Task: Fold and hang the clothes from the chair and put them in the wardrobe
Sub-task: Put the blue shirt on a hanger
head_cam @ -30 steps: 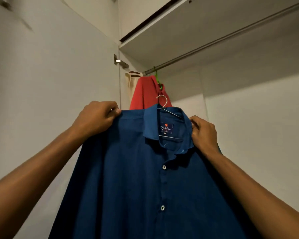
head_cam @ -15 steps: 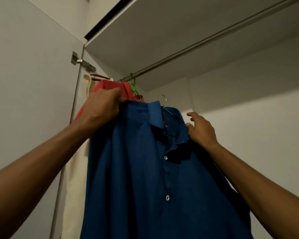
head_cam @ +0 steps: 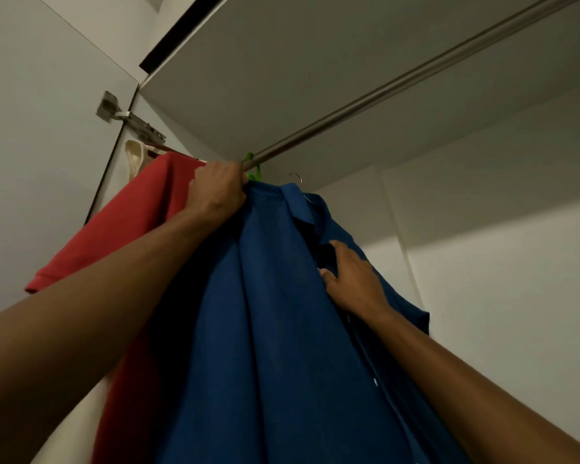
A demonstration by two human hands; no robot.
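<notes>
- Head view: you are looking up into a wardrobe, with its rail [head_cam: 399, 82] running from the top right down toward the middle left.
- Your left hand [head_cam: 216, 192] is raised near the rail, fingers curled tight round the shoulder of a blue shirt [head_cam: 275, 313].
- Your right hand [head_cam: 350, 279] lies lower and to the right on the shirt front by the collar, fingers fairly straight; whether it pinches any cloth, I cannot tell.
- The two hands are apart, with the collar between them.
- The blue shirt fills the near middle of the view. Its thin wire hook [head_cam: 298, 177] shows just below the rail and does not look seated on it yet.
- Left of it, a red shirt [head_cam: 128, 229] hangs on a green hanger [head_cam: 253, 169], with a cream garment [head_cam: 134, 157] farther left by the door hinge [head_cam: 128, 117].
- Risk: the hook sits close to the green hanger, so it could snag there instead of catching the rail.
- Risk: if you let go before the hook seats, the shirt would likely drop or slide off its hanger.
</notes>
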